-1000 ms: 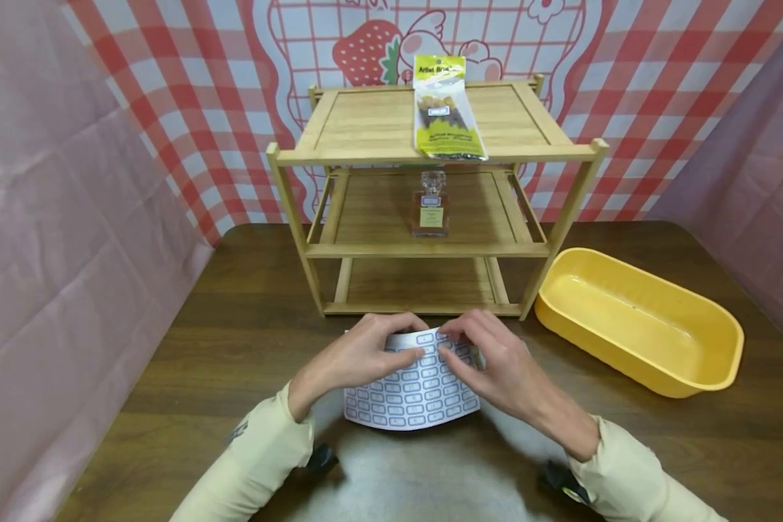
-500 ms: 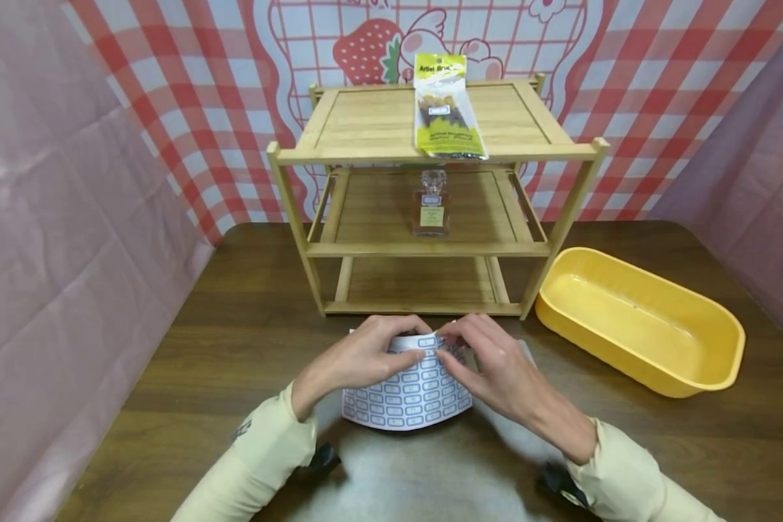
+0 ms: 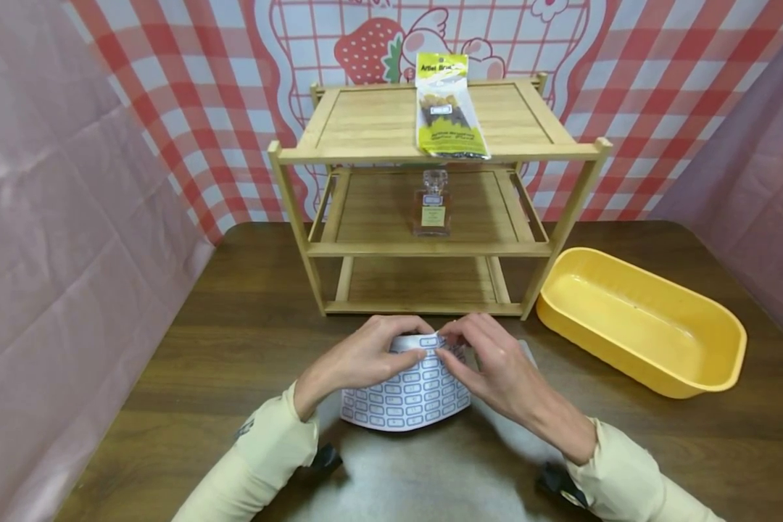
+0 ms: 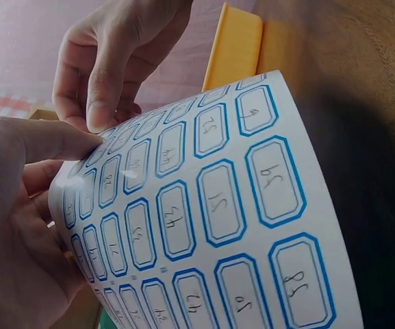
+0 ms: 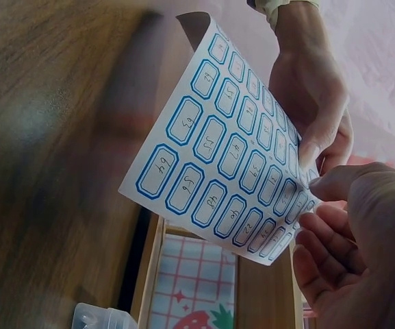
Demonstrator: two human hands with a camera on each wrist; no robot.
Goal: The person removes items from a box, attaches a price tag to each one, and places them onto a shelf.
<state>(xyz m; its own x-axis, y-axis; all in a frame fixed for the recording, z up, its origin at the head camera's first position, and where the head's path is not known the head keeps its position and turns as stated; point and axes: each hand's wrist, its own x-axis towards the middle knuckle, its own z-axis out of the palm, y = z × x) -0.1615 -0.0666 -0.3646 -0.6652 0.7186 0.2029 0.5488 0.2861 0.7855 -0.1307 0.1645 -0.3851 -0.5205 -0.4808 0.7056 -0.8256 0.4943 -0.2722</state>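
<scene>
A white sheet of sticker labels (image 3: 401, 395), bent in a curve, is held up over the table in front of the shelf. Each label has a blue border, and handwritten numbers show in the wrist views. My left hand (image 3: 368, 355) grips the sheet's upper left part, thumb on the printed face and fingers behind. At the top edge my right hand (image 3: 499, 366) pinches the sheet between thumb and fingertips, close to the left thumb (image 5: 311, 152). Whether a label is lifting there cannot be made out.
A three-tier wooden shelf (image 3: 424, 250) stands behind the hands. It bears a yellow brush packet (image 3: 450, 119) on top and a perfume bottle (image 3: 433, 210) in the middle, both labelled. At right sits a yellow basin (image 3: 639, 322). A clear plastic object (image 5: 103, 317) lies near the shelf.
The sheet's lower right edge has swung a little to the left, uncovering a pale object beyond my right hand. Both hands keep nearly the same place and hold.
</scene>
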